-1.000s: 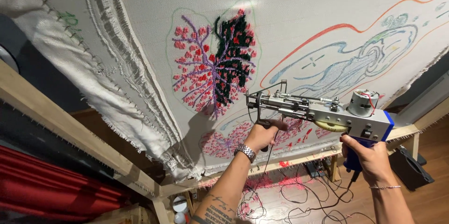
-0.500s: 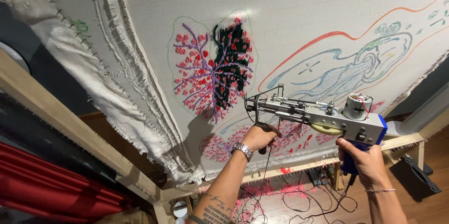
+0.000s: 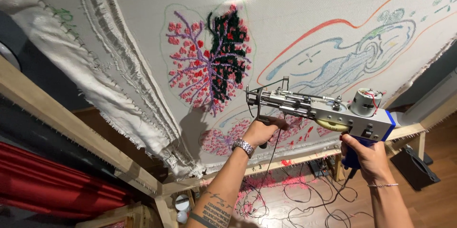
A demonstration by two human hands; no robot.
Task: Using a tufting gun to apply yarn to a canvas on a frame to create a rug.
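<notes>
Both hands grip metal tufting gun; woven cloth behind.

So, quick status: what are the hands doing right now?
Left hand grips the front handle, right hand the blue rear grip of the tufting gun. Needle end close to the stretched cloth, contact unclear. Nothing between.

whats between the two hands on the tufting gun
In the head view, the tufting gun's silver metal body and yellow gear span between the left hand and right hand.
</notes>
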